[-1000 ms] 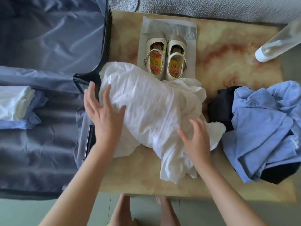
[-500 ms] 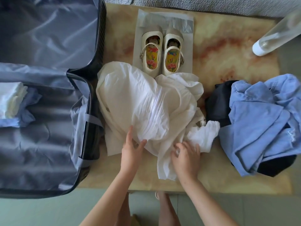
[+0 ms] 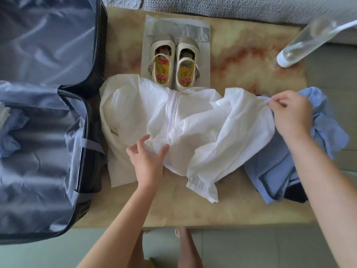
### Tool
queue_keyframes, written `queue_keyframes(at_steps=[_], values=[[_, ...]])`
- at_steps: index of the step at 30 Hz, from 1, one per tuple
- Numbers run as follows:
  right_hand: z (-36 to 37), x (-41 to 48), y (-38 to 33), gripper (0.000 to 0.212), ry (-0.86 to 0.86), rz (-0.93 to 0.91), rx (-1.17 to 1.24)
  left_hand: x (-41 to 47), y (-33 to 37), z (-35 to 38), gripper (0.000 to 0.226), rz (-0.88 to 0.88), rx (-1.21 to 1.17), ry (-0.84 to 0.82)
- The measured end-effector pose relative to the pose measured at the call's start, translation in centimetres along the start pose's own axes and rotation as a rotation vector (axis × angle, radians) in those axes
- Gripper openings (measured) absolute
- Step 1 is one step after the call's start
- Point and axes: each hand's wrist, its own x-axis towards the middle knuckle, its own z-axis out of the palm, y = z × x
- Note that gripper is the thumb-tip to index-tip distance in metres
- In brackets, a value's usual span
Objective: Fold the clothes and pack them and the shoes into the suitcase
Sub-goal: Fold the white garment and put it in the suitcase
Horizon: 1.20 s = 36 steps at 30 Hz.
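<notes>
Fingers (image 3: 275,102) of the right hand (image 3: 291,117) pinch one edge of the white garment (image 3: 193,128); the left hand (image 3: 148,161) grips its bunched middle. Garment lies crumpled on the bench (image 3: 251,60), between open suitcase (image 3: 38,161) and blue clothes (image 3: 326,132), just beside the shoes (image 3: 173,62). Step: spreading for folding; next, probably, pulling it flat.

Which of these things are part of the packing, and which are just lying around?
Part of the job:
- white garment, held by the left hand and right hand
- pair of shoes
- blue shirt and the dark garment beneath it
- open suitcase, with clothes inside

Just lying about:
- clear bottle
- grey sofa
</notes>
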Motion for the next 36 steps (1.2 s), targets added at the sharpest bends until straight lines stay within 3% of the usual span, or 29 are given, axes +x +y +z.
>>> queue_keyframes(at_steps=[2,6,8,10,12,15,21,28,29,32,36], values=[[-0.5,1.4,1.0,0.012,0.015,0.035,-0.055,-0.5,0.1,0.7,0.058,0.026,0.010,-0.056],[-0.5,1.2,3.2,0.037,0.020,0.174,-0.099,-1.6,-0.2,1.9,0.063,0.024,-0.018,-0.217],[0.2,-1.1,3.2,0.038,0.039,0.090,-0.016,-1.8,-0.4,2.3,0.062,0.026,-0.051,-0.245],[1.9,-5.3,2.8,0.046,-0.009,-0.129,0.033,-1.8,-0.4,2.8,0.058,0.049,-0.060,-0.249],[4.6,-10.1,2.5,0.074,-0.171,-0.269,-0.104,-1.5,-0.2,3.2,0.053,0.087,-0.059,-0.248],[8.2,-14.5,3.4,0.107,-0.267,-0.183,-0.249,-1.0,-0.1,3.3,0.046,0.112,-0.052,-0.236],[10.4,-14.5,2.6,0.079,-0.077,0.125,0.047,-1.0,-0.2,3.1,0.036,0.120,-0.046,-0.218],[10.9,-13.8,0.9,0.084,-0.092,0.315,0.080,-2.0,0.4,4.1,0.031,0.125,-0.108,-0.231],[11.1,-13.8,1.0,0.075,-0.100,0.332,0.063,-2.1,0.5,4.3,0.031,0.130,-0.103,-0.228],[10.9,-13.6,1.7,0.023,-0.057,0.312,0.052,-2.3,0.4,4.6,0.035,0.146,-0.084,-0.240],[8.2,-11.7,2.7,0.015,0.062,0.335,0.288,-2.0,-0.2,4.4,0.048,0.136,0.019,-0.301]])
